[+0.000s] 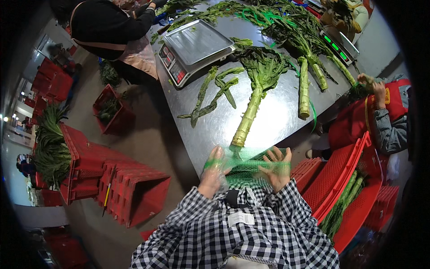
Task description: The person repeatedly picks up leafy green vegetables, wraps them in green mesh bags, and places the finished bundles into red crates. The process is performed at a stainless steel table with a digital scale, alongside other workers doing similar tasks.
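At the near corner of the metal table (188, 131), my left hand (213, 171) and my right hand (277, 168) stretch a green mesh net (248, 163) between them. The net passes around the fingers of both hands, and my right fingers are spread inside it. My left hand seems to wear a thin clear plastic glove. Just beyond the net lies a celtuce stem with leaves (250, 116), its cut end towards me and touching or close to the net. Loose stripped leaves (215, 97) lie left of it.
A digital scale (198, 43) stands at the table's back left. More celtuce stems (304, 89) lie to the right. Red plastic crates (134, 191) stand on the floor at left, and others (336, 175) at right. Co-workers (100, 30) stand at the far left and on the right (352, 114).
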The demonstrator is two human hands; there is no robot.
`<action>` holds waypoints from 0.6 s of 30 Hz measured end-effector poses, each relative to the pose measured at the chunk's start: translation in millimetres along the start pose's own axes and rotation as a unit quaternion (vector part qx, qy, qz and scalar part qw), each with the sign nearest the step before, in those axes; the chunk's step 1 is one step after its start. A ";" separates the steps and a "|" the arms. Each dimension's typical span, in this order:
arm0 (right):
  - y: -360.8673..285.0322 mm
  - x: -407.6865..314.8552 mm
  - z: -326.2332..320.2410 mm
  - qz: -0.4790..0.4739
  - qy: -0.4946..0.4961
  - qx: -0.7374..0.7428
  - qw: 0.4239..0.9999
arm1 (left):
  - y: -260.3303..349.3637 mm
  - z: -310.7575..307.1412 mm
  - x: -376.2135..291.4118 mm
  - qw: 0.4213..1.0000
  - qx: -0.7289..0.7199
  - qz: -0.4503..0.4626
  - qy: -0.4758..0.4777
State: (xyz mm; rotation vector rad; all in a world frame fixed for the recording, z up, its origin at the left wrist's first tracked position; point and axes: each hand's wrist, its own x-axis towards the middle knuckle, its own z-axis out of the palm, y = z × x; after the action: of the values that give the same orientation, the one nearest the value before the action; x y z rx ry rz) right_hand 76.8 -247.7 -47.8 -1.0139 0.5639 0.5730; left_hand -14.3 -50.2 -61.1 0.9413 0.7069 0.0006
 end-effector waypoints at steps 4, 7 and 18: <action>-2.7 22.8 -0.1 0.004 0.028 0.018 0.999 | -2.7 7.6 27.1 0.999 0.043 0.009 -0.015; -9.4 25.4 -0.4 0.010 0.023 0.004 1.000 | 5.7 12.4 31.9 0.995 0.098 0.021 -0.026; -8.2 29.9 11.9 0.026 -0.032 0.005 0.999 | 23.5 14.9 26.9 0.987 0.144 0.064 -0.005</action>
State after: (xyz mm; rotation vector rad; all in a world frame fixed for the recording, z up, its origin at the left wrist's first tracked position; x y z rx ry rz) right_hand 105.9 -235.1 -57.9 -0.9703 0.5381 0.6453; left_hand 21.9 -39.0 -52.9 1.2623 0.6450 0.0071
